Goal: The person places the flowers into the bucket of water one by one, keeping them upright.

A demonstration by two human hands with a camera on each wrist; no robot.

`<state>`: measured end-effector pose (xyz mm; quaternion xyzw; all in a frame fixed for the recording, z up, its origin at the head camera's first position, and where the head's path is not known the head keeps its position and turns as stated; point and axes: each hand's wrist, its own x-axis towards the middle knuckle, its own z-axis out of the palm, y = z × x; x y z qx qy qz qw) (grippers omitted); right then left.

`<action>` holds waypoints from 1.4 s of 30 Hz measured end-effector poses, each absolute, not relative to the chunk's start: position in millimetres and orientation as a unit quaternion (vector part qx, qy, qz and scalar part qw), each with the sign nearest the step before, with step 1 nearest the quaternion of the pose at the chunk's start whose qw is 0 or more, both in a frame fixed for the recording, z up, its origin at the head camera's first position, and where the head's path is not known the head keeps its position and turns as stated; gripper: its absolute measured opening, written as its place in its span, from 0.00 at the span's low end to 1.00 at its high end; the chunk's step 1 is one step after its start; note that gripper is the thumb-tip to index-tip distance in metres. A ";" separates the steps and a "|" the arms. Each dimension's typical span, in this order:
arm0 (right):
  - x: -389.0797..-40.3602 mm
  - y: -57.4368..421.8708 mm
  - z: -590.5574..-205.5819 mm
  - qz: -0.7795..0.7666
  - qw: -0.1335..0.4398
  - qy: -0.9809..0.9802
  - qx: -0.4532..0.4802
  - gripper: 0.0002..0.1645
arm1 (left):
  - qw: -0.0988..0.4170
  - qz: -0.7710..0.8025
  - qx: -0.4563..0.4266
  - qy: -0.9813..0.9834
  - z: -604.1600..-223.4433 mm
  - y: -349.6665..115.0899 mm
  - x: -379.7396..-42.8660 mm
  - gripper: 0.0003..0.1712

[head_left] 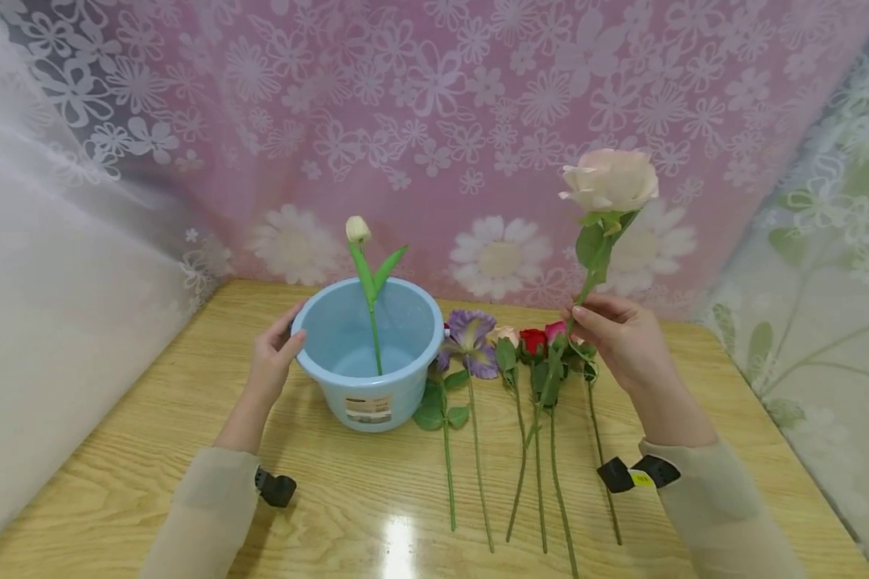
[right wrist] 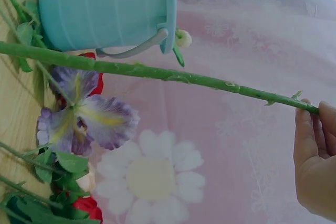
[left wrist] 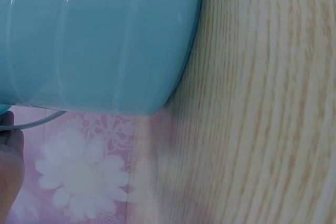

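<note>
My left hand (head_left: 269, 362) grips the left rim of a light blue plastic bucket (head_left: 408, 392), its thumb over the edge. A white tulip (head_left: 358, 229) with green leaves stands inside, its head above the rim. With thumb and fingertips, my right hand (head_left: 632, 346) pinches the stem of a large pale pink rose (head_left: 611, 181), held upright above the table's right side. In the right wrist view the rose's long green stem (right wrist: 173, 74) runs down past the fingertips. The left wrist view shows the bucket wall (left wrist: 94, 45) close up.
Right of the bucket, several flowers lie on the wooden table (head_left: 319, 498), stems towards me: a purple iris (head_left: 471, 342), a red rose (head_left: 533, 342), a deep pink rose (head_left: 555, 330) and a cream rose (head_left: 507, 334). A pink floral curtain (head_left: 405, 177) hangs behind.
</note>
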<state>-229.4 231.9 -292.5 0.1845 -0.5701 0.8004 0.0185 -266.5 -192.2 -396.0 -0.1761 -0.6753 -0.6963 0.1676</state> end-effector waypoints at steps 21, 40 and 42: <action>-249.9 204.0 -245.7 0.881 0.106 -0.403 0.225 0.09 | 0.173 -0.698 -0.187 -0.670 -396.6 -193.8 -266.4 0.26; -258.6 178.0 -235.5 0.917 0.110 -0.328 0.199 0.07 | 0.176 -0.693 -0.179 -0.675 -396.0 -191.9 -265.3 0.26; -259.7 173.7 -237.8 0.916 0.108 -0.330 0.198 0.07 | 0.178 -0.694 -0.179 -0.674 -396.4 -191.4 -266.3 0.26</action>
